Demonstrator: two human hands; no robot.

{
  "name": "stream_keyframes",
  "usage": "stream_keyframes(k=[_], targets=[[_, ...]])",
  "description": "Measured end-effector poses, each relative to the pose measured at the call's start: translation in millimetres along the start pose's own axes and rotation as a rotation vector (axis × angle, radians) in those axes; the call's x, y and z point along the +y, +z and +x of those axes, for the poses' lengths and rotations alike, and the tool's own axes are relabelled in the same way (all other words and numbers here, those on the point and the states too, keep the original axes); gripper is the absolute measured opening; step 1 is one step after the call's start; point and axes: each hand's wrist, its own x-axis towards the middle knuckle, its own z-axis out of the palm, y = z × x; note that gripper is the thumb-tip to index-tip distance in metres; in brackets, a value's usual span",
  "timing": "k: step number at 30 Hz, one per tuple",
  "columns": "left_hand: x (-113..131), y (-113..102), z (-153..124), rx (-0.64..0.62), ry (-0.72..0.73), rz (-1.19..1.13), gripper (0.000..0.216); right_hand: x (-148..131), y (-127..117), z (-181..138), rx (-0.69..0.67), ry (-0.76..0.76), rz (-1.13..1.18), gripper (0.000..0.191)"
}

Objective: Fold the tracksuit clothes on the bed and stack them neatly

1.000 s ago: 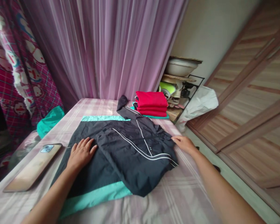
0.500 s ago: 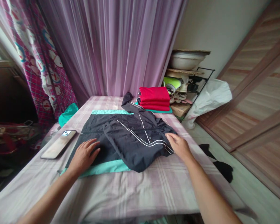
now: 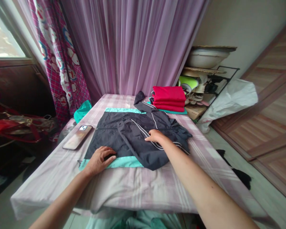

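Note:
A black jacket (image 3: 114, 136) with teal hem bands and white piping lies partly folded on a table covered in a pink checked cloth (image 3: 133, 187). My left hand (image 3: 100, 160) rests flat on the jacket's near teal band, fingers spread. My right hand (image 3: 154, 136) lies palm down on the folded-over part in the jacket's middle, by the white stripes. Neither hand grips the fabric. The jacket's hood (image 3: 140, 101) points toward the far edge.
A phone (image 3: 77, 137) lies face down left of the jacket. A stack of folded red clothes (image 3: 169, 98) sits at the far right corner, a teal cloth (image 3: 82, 109) at the left edge. Behind are purple curtains, a shelf with a basin (image 3: 205, 57), a white bag (image 3: 231, 98), and wooden wardrobe doors.
My right hand moved from the jacket's right edge to its middle. My left hand slid back toward the near teal band. The view pulled back from the table.

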Motion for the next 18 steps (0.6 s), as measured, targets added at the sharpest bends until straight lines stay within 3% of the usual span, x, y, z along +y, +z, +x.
stream_keyframes(k=[2, 4, 8, 11, 14, 18], targets=[[0.5, 0.0, -0.8, -0.015, -0.017, -0.006, 0.048, 11.6, -8.6, -4.2, 0.027, -0.034, 0.025, 0.017], [0.7, -0.1, -1.1, -0.034, -0.027, -0.008, 0.050, 29.1, -29.6, -9.0, 0.121, -0.051, 0.120, 0.021], [0.0, -0.9, -0.8, -0.065, -0.021, 0.005, 0.052, 77.1, -87.4, -21.1, 0.603, 0.102, 0.683, 0.020], [-0.4, -2.9, -0.8, -0.099, 0.008, 0.021, 0.052, 112.2, -119.7, -36.3, 0.828, 0.261, 0.806, 0.018], [0.0, -4.3, -3.1, -0.138, 0.033, 0.039, 0.054, 134.3, -130.0, -54.4, 0.902, 0.322, 0.786, 0.018], [2.0, -3.7, -12.3, -0.120, 0.022, 0.075, 0.049, 143.2, -118.3, -78.8, 0.912, 0.294, 0.811, 0.017]])
